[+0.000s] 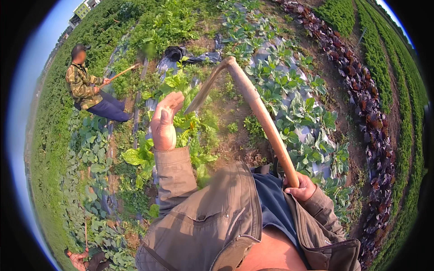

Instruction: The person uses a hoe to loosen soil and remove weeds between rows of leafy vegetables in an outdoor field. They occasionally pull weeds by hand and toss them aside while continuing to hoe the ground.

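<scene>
A hoe [266, 115] with a wooden handle is raised before me, and my right hand [301, 188] grips it near the handle's lower end. Its metal blade [206, 88] angles down to the left from the top of the handle. Close to the blade's edge, my left hand [166, 122] is lifted with fingers apart, holding nothing. A narrow gap seems to lie between hand and blade. Leafy green plants [179, 79] grow in the row beyond my left hand. Bare soil [234, 135] with small weeds shows under the hoe.
Cabbage-like plants [291, 88] grow through plastic mulch on my right, with a dark red leafy row [369, 101] farther out. Bunched black plastic film [200, 57] lies ahead. A person [84, 81] in a camouflage jacket works with a long-handled tool at left; another person [79, 259] is lower left.
</scene>
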### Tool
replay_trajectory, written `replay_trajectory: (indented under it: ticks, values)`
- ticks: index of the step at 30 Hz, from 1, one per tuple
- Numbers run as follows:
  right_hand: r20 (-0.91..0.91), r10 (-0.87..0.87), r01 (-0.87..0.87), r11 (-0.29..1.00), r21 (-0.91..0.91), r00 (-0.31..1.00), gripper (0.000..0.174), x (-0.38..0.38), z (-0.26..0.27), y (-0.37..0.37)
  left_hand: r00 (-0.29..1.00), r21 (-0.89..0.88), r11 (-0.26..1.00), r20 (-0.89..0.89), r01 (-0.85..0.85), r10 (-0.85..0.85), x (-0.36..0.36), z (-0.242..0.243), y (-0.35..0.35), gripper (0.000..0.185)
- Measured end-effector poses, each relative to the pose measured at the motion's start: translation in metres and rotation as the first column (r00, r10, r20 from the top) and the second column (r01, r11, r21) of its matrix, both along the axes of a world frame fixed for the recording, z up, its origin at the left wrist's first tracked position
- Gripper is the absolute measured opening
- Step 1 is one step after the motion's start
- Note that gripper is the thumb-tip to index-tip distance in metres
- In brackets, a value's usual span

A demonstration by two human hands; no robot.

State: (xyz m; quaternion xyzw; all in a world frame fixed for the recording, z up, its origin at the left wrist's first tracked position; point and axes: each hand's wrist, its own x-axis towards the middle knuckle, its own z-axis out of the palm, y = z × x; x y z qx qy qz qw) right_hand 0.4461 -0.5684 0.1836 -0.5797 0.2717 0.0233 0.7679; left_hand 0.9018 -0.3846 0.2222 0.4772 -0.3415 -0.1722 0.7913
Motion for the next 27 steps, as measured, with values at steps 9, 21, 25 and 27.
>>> replay_trajectory:
  ticks: [9,21,25,27]
  values:
    - [-0.006,-0.016,0.015,0.993,-0.119,1.0,0.033,0.032,0.01,0.039,0.971,0.286,0.937,0.184,-0.202,0.154,0.018,0.019,0.007,0.021]
    - [-0.138,0.098,-0.141,0.928,-0.345,0.985,0.051,0.066,0.042,0.077,0.962,0.308,0.951,-0.25,-0.024,0.105,0.073,-0.022,0.037,0.006]
    - [-0.168,0.144,-0.204,0.882,-0.425,0.975,0.054,0.074,0.046,0.087,0.939,0.222,0.975,-0.335,-0.006,0.082,0.081,-0.022,0.039,0.001]
    - [-0.243,0.157,-0.258,0.842,-0.474,0.957,0.055,0.078,0.047,0.091,0.933,0.185,0.983,-0.35,-0.013,0.078,0.083,-0.016,0.036,0.002]
